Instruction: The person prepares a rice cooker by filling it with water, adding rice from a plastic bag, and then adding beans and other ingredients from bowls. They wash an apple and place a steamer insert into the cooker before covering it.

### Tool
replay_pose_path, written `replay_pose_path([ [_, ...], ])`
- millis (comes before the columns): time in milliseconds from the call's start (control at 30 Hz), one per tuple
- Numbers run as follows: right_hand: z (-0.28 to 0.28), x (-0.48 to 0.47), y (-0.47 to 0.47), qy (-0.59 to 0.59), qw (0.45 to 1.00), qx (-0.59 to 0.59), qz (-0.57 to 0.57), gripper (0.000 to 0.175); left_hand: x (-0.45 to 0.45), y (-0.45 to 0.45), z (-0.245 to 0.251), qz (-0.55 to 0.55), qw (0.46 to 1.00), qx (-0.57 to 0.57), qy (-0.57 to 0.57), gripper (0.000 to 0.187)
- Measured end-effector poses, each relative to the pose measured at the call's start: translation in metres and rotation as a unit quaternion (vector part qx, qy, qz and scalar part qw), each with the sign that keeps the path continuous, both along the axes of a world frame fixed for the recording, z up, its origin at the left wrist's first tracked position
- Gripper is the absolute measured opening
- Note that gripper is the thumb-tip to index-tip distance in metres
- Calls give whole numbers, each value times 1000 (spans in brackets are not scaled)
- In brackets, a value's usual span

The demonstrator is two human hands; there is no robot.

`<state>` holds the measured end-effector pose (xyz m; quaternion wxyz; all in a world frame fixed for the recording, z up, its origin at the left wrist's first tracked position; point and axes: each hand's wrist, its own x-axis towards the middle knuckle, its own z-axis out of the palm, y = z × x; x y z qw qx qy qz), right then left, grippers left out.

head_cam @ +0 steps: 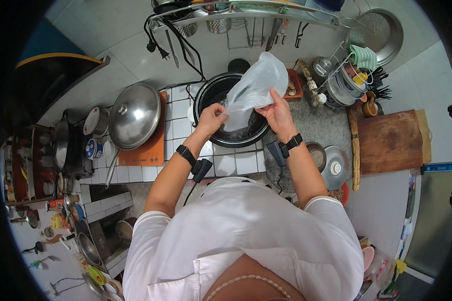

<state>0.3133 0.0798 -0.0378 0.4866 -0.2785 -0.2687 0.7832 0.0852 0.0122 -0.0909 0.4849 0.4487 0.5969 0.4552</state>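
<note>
A translucent white plastic bag [265, 81] is stretched between my hands above a round black pot [211, 136]. My left hand [212, 117] pinches the bag's lower left edge between thumb and fingers. My right hand [278, 113] grips its right side, thumb on top. The bag hides part of the pot's dark inside. Whether anything is in the bag, I cannot tell. Both wrists wear black straps with small devices and cables.
A lidded wok [135, 116] with a long handle sits on an orange board [156, 152] at left. To the right are a metal lid [334, 167], a red basket [294, 84], a dish rack [342, 81] and a wooden cutting board [390, 143]. Black cables hang from the shelf [245, 15] above.
</note>
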Motion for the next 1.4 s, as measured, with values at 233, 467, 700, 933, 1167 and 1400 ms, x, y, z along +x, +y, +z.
replay_pose_path([
  [233,14,1,18,-119,991,52,9,42,-8,0,11,29,997,76,3,10],
  [467,16,-4,36,-179,983,28,18,32,-7,-12,37,-40,972,215,90,17],
  [700,8,-14,36,-79,996,-26,-23,20,-1,-25,43,-103,937,285,175,23],
  [933,40,6,35,13,991,111,-79,23,-25,-14,29,13,972,107,210,23],
  [1167,69,-11,13,20,981,191,-33,20,-30,-11,48,-27,961,108,255,43],
  [1400,66,-36,-2,-71,965,254,1,14,-7,-13,113,-19,961,252,113,52],
])
